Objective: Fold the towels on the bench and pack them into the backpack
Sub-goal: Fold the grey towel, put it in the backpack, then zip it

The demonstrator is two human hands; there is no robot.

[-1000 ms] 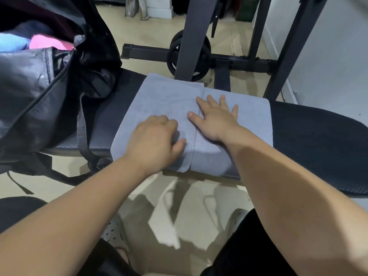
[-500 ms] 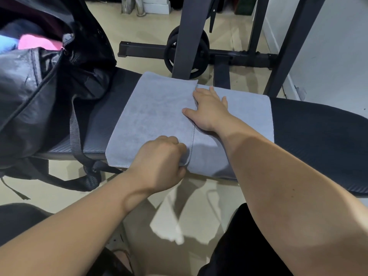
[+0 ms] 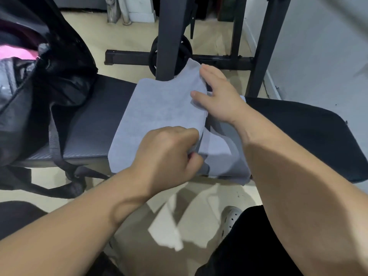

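A grey-blue towel (image 3: pixel 159 114) lies across the black padded bench (image 3: pixel 95 124). Its left half is raised off the right half, which stays flat on the pad. My left hand (image 3: pixel 169 156) is closed on the towel's near edge at the fold. My right hand (image 3: pixel 217 96) grips the far edge of the raised half, thumb on top. The black backpack (image 3: pixel 25 100) stands open on the bench's left end, with pink cloth (image 3: pixel 16 53) showing inside it.
A dark steel rack upright (image 3: pixel 169 36) stands right behind the towel, with a weight plate (image 3: pixel 185 50) and base bar on the floor behind. A second upright (image 3: pixel 264 46) and a white wall are at the right. Backpack straps (image 3: pixel 55 148) hang off the bench's front edge.
Both hands went from pressing flat on the towel to gripping the edge of its top layer. That layer is now lifted off the bench.
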